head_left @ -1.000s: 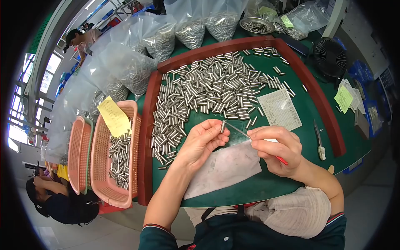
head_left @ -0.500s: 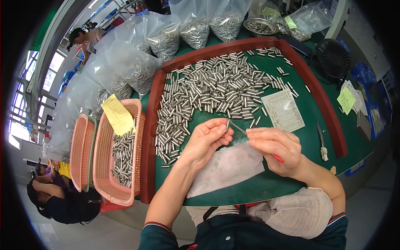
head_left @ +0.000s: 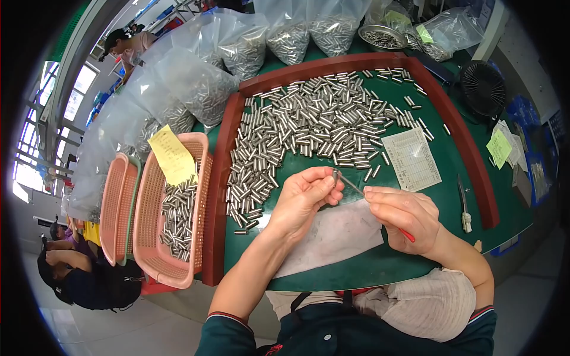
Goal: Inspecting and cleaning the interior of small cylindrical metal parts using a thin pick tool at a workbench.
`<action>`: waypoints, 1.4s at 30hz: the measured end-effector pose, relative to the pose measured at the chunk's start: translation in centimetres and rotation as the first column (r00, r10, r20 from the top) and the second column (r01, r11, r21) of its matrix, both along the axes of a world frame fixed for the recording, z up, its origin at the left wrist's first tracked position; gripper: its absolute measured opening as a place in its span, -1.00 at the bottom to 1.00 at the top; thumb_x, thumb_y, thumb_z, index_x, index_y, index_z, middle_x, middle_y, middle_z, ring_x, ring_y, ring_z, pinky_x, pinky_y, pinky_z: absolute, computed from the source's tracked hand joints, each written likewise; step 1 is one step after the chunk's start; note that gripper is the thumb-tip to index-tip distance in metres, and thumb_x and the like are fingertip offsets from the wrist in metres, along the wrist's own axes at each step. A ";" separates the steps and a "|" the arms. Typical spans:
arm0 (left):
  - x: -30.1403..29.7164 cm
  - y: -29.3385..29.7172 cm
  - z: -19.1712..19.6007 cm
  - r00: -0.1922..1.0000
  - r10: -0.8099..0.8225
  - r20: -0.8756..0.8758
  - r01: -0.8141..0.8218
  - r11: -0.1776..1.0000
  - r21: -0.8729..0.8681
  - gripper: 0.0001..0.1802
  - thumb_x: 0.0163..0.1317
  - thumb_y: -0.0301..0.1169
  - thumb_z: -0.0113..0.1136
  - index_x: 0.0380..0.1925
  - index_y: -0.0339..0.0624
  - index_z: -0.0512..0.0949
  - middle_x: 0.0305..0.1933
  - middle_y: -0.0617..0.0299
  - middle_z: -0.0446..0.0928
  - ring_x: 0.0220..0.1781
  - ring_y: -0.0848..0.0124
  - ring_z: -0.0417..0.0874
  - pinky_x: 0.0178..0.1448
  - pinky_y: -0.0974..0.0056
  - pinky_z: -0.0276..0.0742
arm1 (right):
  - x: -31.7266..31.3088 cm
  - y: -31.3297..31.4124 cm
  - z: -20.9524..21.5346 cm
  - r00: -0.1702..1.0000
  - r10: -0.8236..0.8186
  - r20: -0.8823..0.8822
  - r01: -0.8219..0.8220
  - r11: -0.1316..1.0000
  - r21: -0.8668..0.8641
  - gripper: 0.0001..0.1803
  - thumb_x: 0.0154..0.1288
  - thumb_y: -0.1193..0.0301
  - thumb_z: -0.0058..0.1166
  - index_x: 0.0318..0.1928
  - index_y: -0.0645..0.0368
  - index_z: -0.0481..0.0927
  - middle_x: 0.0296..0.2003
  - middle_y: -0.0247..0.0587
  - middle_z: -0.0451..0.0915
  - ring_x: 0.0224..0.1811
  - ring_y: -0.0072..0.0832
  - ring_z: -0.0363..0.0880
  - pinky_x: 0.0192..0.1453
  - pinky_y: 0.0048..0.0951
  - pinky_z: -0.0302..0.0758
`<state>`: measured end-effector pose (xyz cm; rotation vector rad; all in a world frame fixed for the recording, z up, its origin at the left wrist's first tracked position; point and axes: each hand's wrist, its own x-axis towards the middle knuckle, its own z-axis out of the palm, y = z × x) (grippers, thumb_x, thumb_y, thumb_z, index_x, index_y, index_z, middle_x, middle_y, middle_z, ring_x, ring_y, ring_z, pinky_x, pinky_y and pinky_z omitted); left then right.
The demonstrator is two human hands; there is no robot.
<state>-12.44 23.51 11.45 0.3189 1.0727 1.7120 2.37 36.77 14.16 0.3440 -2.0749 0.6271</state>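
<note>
Between the thumb and fingers of my left hand [head_left: 304, 199] is a small metal cylinder [head_left: 335, 174], held roughly upright. My right hand [head_left: 409, 218] is closed around a thin-shafted tool with a red handle [head_left: 407, 235]; its exact kind is unclear. The tool's tip meets the cylinder's upper end, or lies just in front of it; I cannot tell which. Beneath both hands lies a whitish, smudged sheet [head_left: 329, 240] on the green tabletop [head_left: 362, 270]. Just beyond them spreads a large heap of similar metal cylinders [head_left: 314, 121].
A dark red wooden frame [head_left: 218, 237] borders the heap. Left of it stand pink baskets [head_left: 199, 231], one holding cylinders and a yellow note [head_left: 172, 155]. Filled clear bags [head_left: 242, 56] line the back. At right are a printed sheet [head_left: 412, 160], tweezers-like tool [head_left: 464, 204] and black fan [head_left: 482, 86].
The whole view has shifted slightly, so the bench appears a little farther right. Both hands keep nearly the same hold, with the tool still at the cylinder's end.
</note>
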 end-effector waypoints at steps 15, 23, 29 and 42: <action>1.0 -0.2 0.8 0.999 0.035 -0.006 -0.035 0.997 0.064 -0.84 0.20 -0.46 0.06 -0.23 -0.26 0.46 -0.33 0.20 0.52 -0.37 0.53 0.51 -0.23 0.46 0.44 | 0.6 0.9 0.1 0.997 -0.034 -0.073 0.018 0.978 -0.207 -0.77 0.09 0.47 0.18 -0.32 0.31 0.42 -0.46 0.00 0.58 -0.45 -0.27 0.61 -0.49 -0.50 0.52; 0.4 -0.2 0.3 0.983 0.050 0.179 -0.056 0.998 0.028 -0.81 0.20 -0.44 0.08 -0.21 -0.29 0.45 -0.31 0.17 0.51 -0.32 0.47 0.52 -0.18 0.43 0.46 | -0.1 0.6 -0.1 0.994 -0.012 -0.106 -0.008 0.983 -0.184 -0.84 0.18 0.47 0.06 -0.31 0.32 0.42 -0.42 0.00 0.58 -0.43 -0.26 0.61 -0.47 -0.48 0.54; 0.5 0.0 0.3 0.983 0.040 0.181 -0.041 0.999 0.002 -0.84 0.20 -0.46 0.06 -0.23 -0.29 0.46 -0.34 0.22 0.51 -0.36 0.52 0.52 -0.23 0.51 0.49 | -0.2 0.6 -0.2 0.996 -0.016 -0.084 0.003 0.988 -0.152 -0.84 0.15 0.50 0.09 -0.31 0.31 0.43 -0.43 -0.01 0.57 -0.45 -0.28 0.61 -0.49 -0.49 0.53; 0.6 0.0 0.3 0.999 0.041 0.029 -0.040 0.999 -0.033 -0.85 0.19 -0.45 0.08 -0.26 -0.28 0.47 -0.38 0.24 0.50 -0.40 0.53 0.49 -0.27 0.48 0.43 | -0.2 0.4 0.0 0.999 0.002 -0.037 -0.008 0.986 -0.164 -0.85 0.11 0.53 0.12 -0.34 0.31 0.44 -0.42 -0.03 0.58 -0.46 -0.31 0.60 -0.49 -0.51 0.53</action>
